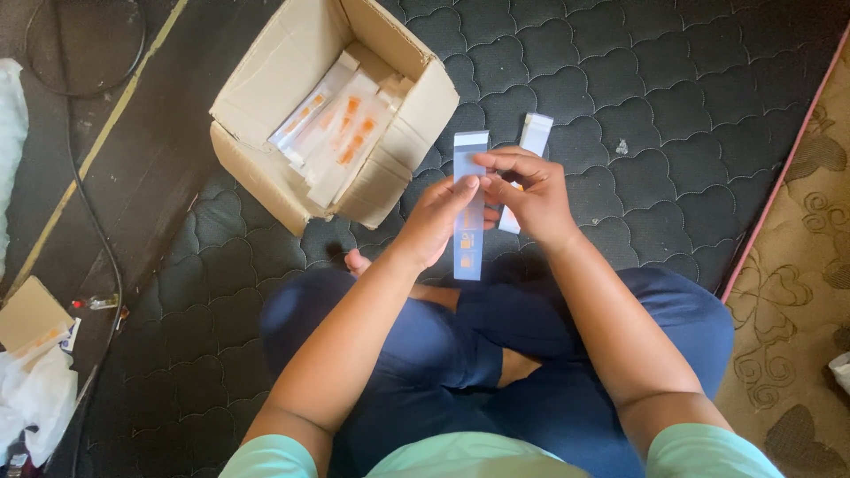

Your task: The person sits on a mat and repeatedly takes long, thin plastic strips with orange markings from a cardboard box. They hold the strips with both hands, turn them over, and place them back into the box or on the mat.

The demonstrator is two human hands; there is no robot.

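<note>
Pale blue strip package: long, narrow, flat, held upright over the lap, above the dark quilted mat. Orange marks sit near its lower end; I do not read them.

Left hand: fingers closed on the strip's left edge at mid-length, thumb tip on its face.

Right hand: fingers curled over the strip's upper part from the right, pinching it. The same hand also grips a second strip, the white strip package, which slants up and to the right behind the knuckles; its lower end shows below the hand.

Count in hand: two strips, one blue, one white.

Cardboard box: near, up and left of the hands, flaps open, on the mat close to its left edge. Inside it, a stack of clear and white sachets with orange patches; number cannot be told, several.

Open room: the mat beyond and right of the hands is bare up to its pink edge, where a patterned tan carpet begins. The box takes up the left.

Far left, on the dark floor: a black cable, a small cardboard piece, white plastic wrap.
</note>
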